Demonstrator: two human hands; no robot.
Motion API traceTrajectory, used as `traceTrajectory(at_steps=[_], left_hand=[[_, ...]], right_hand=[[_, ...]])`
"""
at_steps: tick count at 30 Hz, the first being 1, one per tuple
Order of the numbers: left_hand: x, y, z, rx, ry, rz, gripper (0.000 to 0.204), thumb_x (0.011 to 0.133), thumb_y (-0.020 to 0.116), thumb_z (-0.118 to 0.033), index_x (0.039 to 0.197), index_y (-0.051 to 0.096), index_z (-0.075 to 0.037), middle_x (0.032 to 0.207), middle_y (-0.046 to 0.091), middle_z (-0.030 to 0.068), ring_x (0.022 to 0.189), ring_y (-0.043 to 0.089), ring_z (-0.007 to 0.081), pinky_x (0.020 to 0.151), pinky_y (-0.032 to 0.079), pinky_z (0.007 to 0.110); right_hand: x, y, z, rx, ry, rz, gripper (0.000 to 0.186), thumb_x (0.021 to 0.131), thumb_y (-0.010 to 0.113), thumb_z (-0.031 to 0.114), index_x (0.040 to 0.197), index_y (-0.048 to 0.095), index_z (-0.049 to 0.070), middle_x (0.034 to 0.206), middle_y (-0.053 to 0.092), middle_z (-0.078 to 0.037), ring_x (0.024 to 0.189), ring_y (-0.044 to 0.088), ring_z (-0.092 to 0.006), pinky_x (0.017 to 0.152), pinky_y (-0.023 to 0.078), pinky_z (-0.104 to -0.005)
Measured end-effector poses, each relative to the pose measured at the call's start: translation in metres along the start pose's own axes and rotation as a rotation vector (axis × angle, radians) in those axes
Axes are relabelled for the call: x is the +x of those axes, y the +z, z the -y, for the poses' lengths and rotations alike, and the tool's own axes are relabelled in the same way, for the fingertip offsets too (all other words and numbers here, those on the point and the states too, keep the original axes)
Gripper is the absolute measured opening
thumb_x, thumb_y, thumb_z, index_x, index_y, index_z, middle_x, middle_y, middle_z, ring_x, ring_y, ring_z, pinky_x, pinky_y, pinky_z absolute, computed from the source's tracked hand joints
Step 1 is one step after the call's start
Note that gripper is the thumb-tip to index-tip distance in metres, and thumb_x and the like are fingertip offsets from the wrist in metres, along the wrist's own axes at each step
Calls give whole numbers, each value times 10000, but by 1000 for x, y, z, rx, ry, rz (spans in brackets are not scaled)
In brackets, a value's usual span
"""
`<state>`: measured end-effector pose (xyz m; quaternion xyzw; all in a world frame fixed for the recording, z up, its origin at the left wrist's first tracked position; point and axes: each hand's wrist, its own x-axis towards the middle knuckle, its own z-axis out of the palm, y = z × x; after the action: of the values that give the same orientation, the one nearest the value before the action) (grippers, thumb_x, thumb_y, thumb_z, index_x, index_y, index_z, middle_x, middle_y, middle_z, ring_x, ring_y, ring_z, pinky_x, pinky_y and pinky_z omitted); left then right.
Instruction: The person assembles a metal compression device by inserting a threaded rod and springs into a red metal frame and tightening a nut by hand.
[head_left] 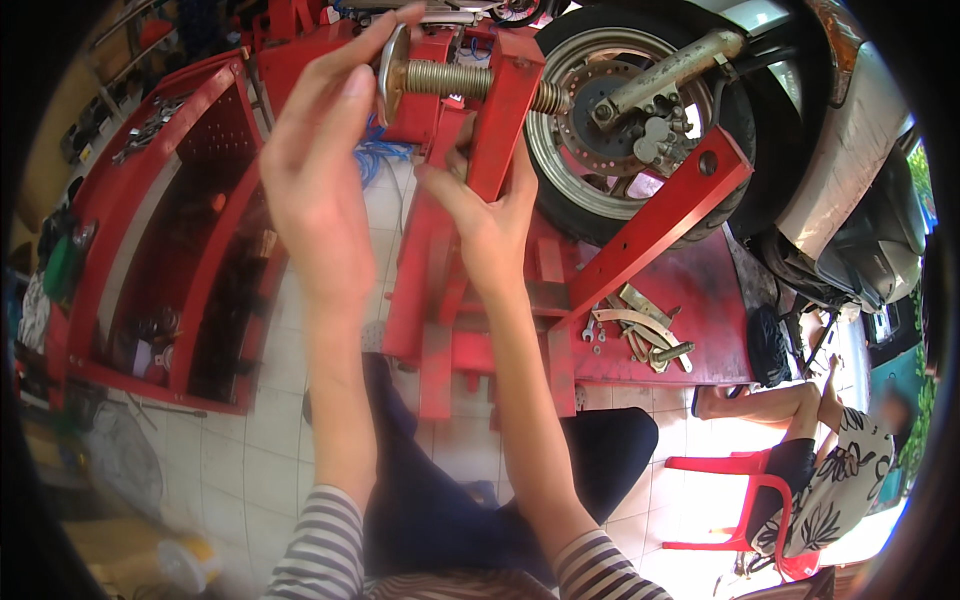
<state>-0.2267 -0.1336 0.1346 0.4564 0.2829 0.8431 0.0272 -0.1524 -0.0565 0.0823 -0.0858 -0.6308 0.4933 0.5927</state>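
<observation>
My left hand (318, 200), slightly blurred, is raised with its fingers stretched out against the round metal disc (394, 75) on the end of a thick threaded screw (447, 78). That screw runs sideways through the top of a red steel post (507, 115) and comes out on the wheel side. Lower on the same post, my right hand (492, 225) is wrapped around it, some of its fingers hidden behind. A second red arm (665, 225) with a hole near its top slants up to the right. The motorcycle wheel (562, 150) stands just beyond the screw's tip.
On the red lift platform (705, 330) lie a wrench (589, 326), curved metal pieces (640, 322) and a bolt (672, 354). A red tool cart (215, 390) stands at left. Blue hose (378, 155) lies behind my hands. At lower right a person sits on a red chair (735, 465).
</observation>
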Motion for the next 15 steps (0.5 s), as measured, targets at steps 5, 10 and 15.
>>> traceTrajectory(at_steps=[5, 10, 15], left_hand=[[2, -7, -11, 27, 119, -75, 317, 952, 460, -138, 1109, 593, 102, 1117, 650, 164, 1071, 597, 209, 982, 386, 323], [-2, -6, -5, 304, -51, 74, 450, 1003, 330, -223, 1221, 541, 109, 1226, 585, 231, 1179, 549, 292, 1057, 337, 376], [2, -12, -8, 18, 208, 155, 461, 1002, 322, -222, 1200, 535, 135, 1244, 567, 237, 1228, 505, 291, 1080, 304, 380]], right_hand=[[0, 0, 6, -11, 57, 47, 447, 716, 691, 61, 1109, 529, -76, 784, 601, -28, 700, 520, -84, 662, 453, -252], [1, 1, 5, 44, 30, 16, 447, 715, 682, 44, 1119, 528, -69, 759, 594, -20, 686, 519, -80, 643, 451, -252], [2, 2, 4, 50, 53, 58, 425, 711, 681, 36, 1089, 527, -79, 712, 577, -19, 665, 509, -78, 629, 445, -251]])
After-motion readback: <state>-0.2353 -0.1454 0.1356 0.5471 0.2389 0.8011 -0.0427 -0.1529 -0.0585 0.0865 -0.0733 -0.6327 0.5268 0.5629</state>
